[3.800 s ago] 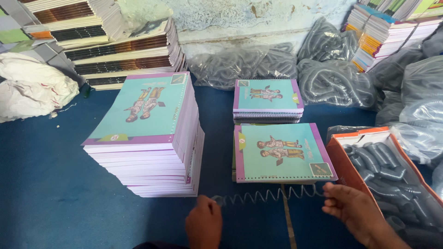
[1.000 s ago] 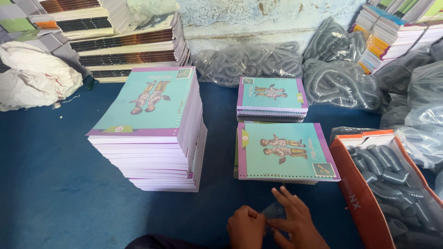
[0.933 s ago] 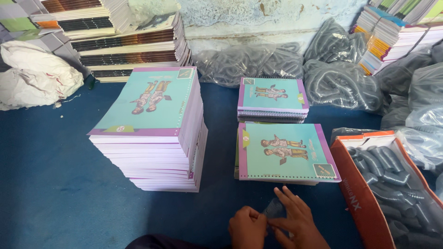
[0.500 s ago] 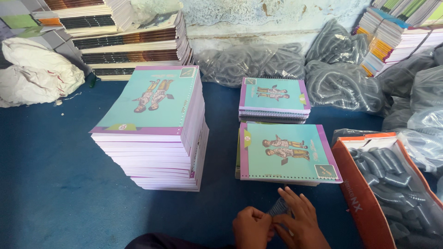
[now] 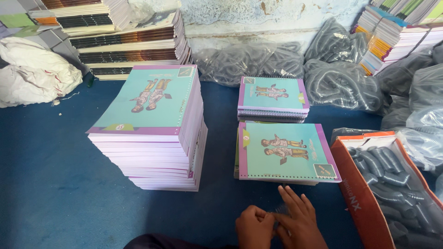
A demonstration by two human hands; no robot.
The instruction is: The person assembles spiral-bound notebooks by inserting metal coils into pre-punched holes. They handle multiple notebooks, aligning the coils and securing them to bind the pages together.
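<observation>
Both hands have come together since the coil lay stretched out, left hand and right hand pinching the bunched spiral coil (mostly hidden) just before the notebook.

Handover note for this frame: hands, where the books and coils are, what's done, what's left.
Left hand and right hand: together at the near edge of the blue surface, fingers closed on a small piece of wire coil; hard to see how much.
Single notebook: flat just beyond the hands, no coil visible on it.
Tall stack: to the left, looks unbound.
Short stack: behind, spirals visible along its near edge.
Open box of coils: on the right.
Done: the short stack looks bound. Left: the single notebook, probably the tall stack.
</observation>
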